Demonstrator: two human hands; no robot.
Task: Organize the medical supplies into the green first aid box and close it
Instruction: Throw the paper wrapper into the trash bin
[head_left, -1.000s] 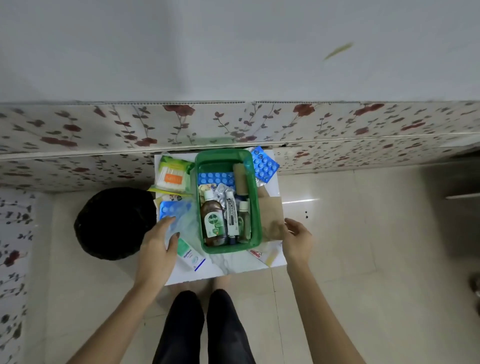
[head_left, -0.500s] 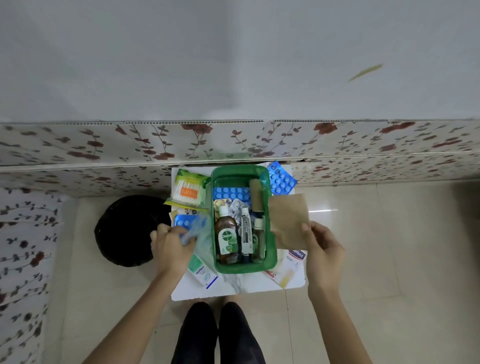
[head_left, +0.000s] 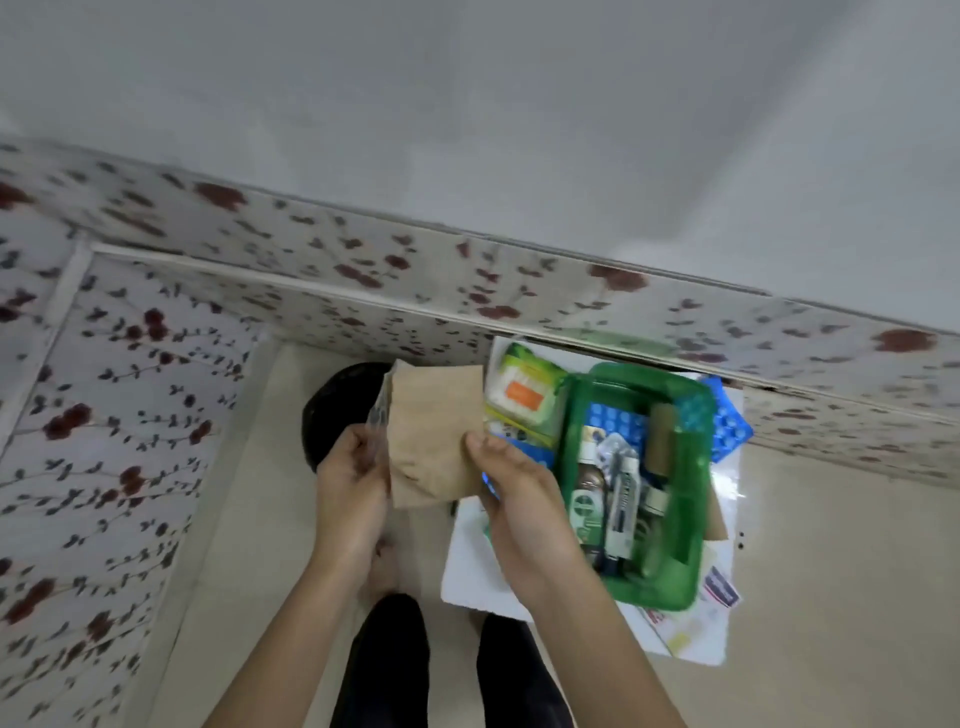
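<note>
The green first aid box (head_left: 660, 592) stands open on a white board (head_left: 478, 571), at the right. Inside it are a brown antiseptic bottle (head_left: 587, 499), a white tube (head_left: 621, 509), a brown bandage roll (head_left: 662, 436) and a blue blister pack. To the left of the box, both hands hold up a brown paper bag (head_left: 434, 431). My right hand (head_left: 519, 493) pinches its lower right edge. My left hand (head_left: 350, 478) grips a clear plastic wrapper (head_left: 378, 415) pressed against the bag's left edge.
A black bin (head_left: 332, 415) sits on the floor behind the paper bag. A pack of cotton swabs (head_left: 524, 395) lies left of the box, a blue blister pack (head_left: 727, 421) right of it, and sachets (head_left: 717, 592) by its near corner. A flower-patterned wall runs behind.
My right hand has carried the brown paper bag from the right of the box over to the left. My left hand has lifted the clear wrapper to meet it. The view has swung left.
</note>
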